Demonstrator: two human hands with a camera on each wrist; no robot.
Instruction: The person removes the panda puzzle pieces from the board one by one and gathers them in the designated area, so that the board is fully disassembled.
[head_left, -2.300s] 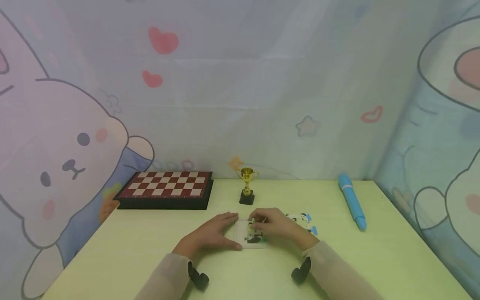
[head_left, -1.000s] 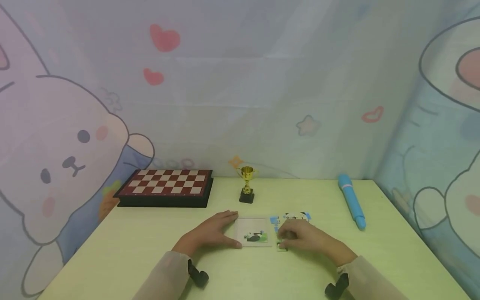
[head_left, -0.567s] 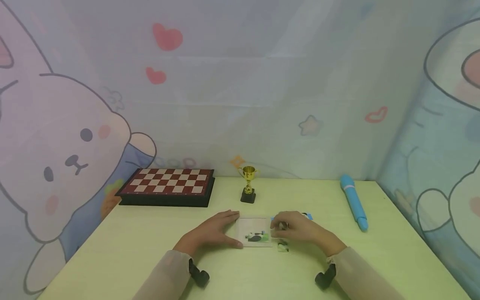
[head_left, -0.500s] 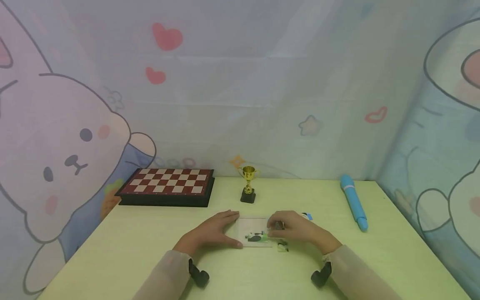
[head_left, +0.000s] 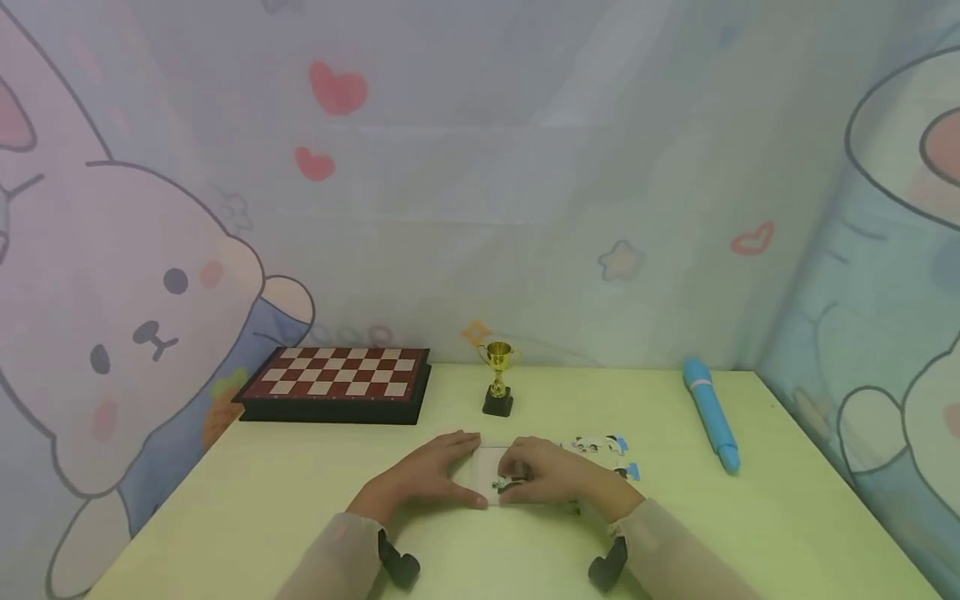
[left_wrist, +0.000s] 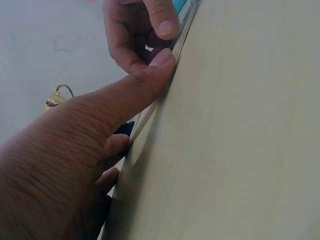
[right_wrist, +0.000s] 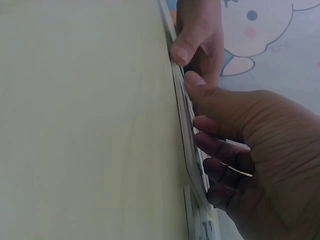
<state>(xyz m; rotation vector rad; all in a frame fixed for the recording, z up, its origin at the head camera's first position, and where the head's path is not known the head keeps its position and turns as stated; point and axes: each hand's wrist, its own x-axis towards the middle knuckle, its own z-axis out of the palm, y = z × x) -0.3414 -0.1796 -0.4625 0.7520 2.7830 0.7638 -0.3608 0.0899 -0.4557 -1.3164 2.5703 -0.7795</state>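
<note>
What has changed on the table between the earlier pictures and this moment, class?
The right hand left the loose puzzle pieces on its right and moved back left onto the puzzle tray, fingers curled over the picture. The left hand stayed on the tray's left edge. The chessboard, trophy and blue pen kept their places.

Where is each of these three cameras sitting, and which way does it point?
Head: worn on the head, looking forward and down at the green table, both hands and sleeves.
Left wrist: low by the left hand, along the puzzle tray.
Right wrist: low by the right hand, along the tray.
Shared: both wrist views show both thumbs at the tray's edge.
</note>
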